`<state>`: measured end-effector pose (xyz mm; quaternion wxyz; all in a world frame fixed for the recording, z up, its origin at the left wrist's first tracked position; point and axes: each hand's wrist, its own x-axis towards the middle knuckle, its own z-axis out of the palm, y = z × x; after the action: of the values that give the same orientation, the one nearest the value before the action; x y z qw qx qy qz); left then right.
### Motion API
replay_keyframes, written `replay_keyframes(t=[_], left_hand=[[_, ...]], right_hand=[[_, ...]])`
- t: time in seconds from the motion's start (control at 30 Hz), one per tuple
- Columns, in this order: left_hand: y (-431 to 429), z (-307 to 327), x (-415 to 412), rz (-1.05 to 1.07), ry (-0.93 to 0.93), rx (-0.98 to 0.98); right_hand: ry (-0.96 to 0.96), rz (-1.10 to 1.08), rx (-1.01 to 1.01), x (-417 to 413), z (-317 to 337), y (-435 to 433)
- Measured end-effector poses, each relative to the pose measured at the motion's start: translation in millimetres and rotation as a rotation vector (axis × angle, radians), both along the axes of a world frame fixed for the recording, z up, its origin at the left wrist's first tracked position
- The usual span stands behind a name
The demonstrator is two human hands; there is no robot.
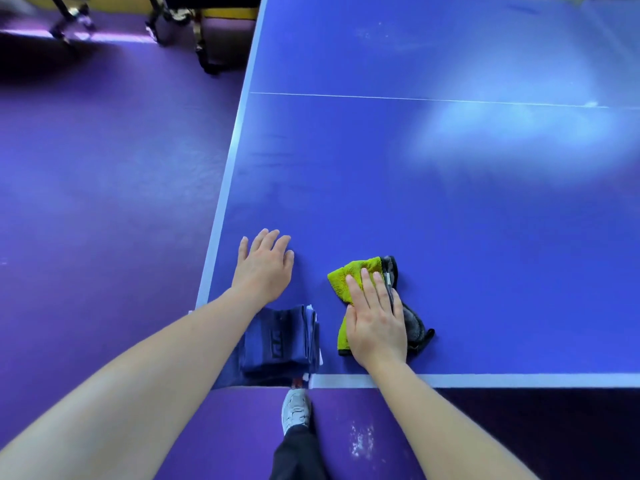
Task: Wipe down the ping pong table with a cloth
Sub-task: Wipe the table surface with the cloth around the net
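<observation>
Right hand (375, 327) flat, fingers together, presses yellow-grey cloth (351, 275) onto ping pong table (450, 220), lower centre, for wiping pressure. Left hand (265, 268) spread, empty, braces beside folded blue towel (280, 344).

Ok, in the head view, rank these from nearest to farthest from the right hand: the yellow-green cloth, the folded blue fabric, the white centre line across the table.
1. Yellow-green cloth: directly under the right hand, pressed flat on the table.
2. Folded blue fabric: just left, at the table's near corner.
3. White centre line: far ahead, across the table.
</observation>
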<state>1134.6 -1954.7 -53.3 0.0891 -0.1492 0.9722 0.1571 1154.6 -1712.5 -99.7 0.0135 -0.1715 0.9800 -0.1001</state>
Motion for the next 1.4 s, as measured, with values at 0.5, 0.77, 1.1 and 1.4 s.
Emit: replay_keyframes(t=[0.5, 0.77, 1.1, 1.4], left_hand=[[-1.3, 29.3, 84.2, -0.018, 0.104, -0.100], [-3.2, 8.3, 54.2, 0.065, 0.060, -0.010], [-52.7, -4.7, -25.3, 0.091, 0.003, 0.014], [-98.3, -21.8, -118.4, -0.017, 0.026, -0.077]], right_hand=[[-0.010, -0.056, -0.024, 57.9, -0.1, 2.8], [-0.002, 0.052, -0.059, 19.9, 0.5, -37.5], [-0.015, -0.006, -0.060, -95.4, 2.6, -93.7], [-0.045, -0.014, -0.016, -189.0, 6.5, -129.5]])
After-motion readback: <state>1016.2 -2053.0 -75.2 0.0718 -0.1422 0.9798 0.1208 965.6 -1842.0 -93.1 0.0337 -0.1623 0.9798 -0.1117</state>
